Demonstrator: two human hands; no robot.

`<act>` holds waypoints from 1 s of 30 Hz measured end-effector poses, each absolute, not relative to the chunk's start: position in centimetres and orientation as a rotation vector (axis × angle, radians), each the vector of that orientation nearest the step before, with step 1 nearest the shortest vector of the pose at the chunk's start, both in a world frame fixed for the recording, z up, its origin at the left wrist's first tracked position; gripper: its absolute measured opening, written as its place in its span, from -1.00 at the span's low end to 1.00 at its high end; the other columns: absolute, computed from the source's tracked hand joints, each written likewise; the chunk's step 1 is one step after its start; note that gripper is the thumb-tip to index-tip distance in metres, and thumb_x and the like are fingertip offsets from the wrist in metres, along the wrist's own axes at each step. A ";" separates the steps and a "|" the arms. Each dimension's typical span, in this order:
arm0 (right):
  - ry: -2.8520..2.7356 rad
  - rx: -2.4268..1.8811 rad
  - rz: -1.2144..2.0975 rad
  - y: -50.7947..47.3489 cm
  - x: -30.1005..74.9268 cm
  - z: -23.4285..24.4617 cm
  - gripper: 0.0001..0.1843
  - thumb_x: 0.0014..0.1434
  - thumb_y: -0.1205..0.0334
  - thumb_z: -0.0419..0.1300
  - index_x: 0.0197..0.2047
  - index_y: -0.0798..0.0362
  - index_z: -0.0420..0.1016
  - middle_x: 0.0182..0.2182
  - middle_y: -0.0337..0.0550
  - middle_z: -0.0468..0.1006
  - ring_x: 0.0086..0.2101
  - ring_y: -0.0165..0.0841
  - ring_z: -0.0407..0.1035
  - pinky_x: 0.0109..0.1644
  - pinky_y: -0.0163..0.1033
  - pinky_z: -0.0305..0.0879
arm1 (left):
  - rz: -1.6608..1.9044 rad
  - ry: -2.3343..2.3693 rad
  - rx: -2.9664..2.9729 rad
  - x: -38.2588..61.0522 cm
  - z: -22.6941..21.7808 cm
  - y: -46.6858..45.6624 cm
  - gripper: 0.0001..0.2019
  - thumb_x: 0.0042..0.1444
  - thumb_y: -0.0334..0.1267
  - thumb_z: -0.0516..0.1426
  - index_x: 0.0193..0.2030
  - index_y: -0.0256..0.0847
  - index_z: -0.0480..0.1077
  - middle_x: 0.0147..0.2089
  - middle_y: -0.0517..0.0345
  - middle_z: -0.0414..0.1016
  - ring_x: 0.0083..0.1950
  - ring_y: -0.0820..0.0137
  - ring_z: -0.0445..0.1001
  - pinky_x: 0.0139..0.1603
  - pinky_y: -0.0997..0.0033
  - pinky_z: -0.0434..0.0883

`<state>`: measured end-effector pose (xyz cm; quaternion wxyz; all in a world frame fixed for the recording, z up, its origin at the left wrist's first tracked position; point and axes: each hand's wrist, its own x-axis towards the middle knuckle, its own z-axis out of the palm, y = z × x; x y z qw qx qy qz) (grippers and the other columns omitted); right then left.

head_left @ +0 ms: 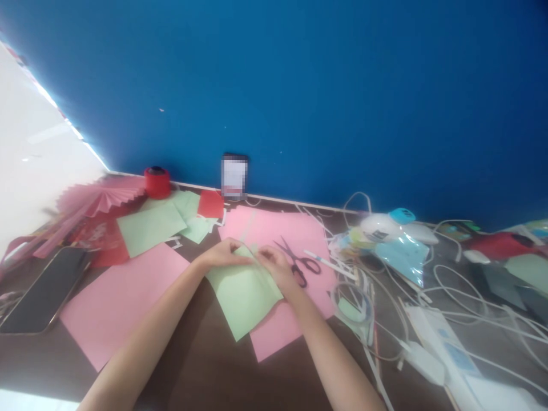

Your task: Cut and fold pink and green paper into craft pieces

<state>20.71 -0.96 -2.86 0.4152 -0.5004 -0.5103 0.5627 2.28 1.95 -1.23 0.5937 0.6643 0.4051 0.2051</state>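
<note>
Left hand (pixel 222 255): rested on the far left corner of the green paper sheet (pixel 244 297), fingers curled down; grip pinched on the folded top edge.
Right hand (pixel 276 267): pressed on the same top edge, just beside the left hand; grip closed on the paper's fold, fingertips pointing left.
Green paper sheet: lay tilted on the dark tabletop (pixel 205 365), partly over a pink sheet (pixel 278 328), far edge lifted into a narrow fold between both hands.
Scissors (pixel 297 264): lay shut on the far pink sheet (pixel 278 231), just right of the right hand, black handles nearest the wrist.
Large pink sheet (pixel 115 302): lay flat left of the left forearm.
Phone (pixel 43 288): lay face up at the left edge, dark screen.
Pink paper fan (pixel 100 197): spread open at far left, beside a red tape roll (pixel 157 181) near the blue wall (pixel 299 85).
Other green sheets (pixel 149 225): lay beyond the large pink sheet, overlapping.
White cables (pixel 449 297): tangled across the right side of the tabletop.
</note>
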 end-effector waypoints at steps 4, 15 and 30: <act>-1.223 -1.232 1.435 -0.8 20.6 -3.3 -0.78 -0.13 0.07 0.28 -0.47 0.04 0.42 -0.48 -0.28 0.43 -0.40 -0.39 0.29 -0.24 -0.27 0.20 | 0.469 0.977 1.546 2.4 -1.0 1.8 -0.66 -0.13 -0.03 0.21 -0.39 -0.33 0.44 -0.51 0.23 0.35 -0.49 0.51 0.31 -0.51 0.56 0.24; -1.214 -1.204 1.428 -0.8 20.6 -3.5 -0.68 -0.14 -0.06 0.27 -0.47 0.01 0.38 -0.50 -0.26 0.43 -0.42 -0.37 0.31 -0.32 -0.26 0.23 | 0.490 0.979 1.476 2.3 -0.8 1.8 -0.67 -0.12 -0.04 0.22 -0.34 -0.30 0.48 -0.44 0.17 0.46 -0.43 0.46 0.41 -0.46 0.54 0.33; -1.312 -1.208 1.435 -0.8 20.9 -3.2 -0.87 -0.12 0.17 0.25 -0.46 0.03 0.45 -0.50 -0.27 0.44 -0.42 -0.38 0.30 -0.28 -0.26 0.21 | 0.502 0.993 1.466 1.9 -1.1 2.0 -0.65 -0.11 -0.05 0.22 -0.28 -0.30 0.49 -0.35 0.11 0.51 -0.34 0.37 0.46 -0.37 0.49 0.35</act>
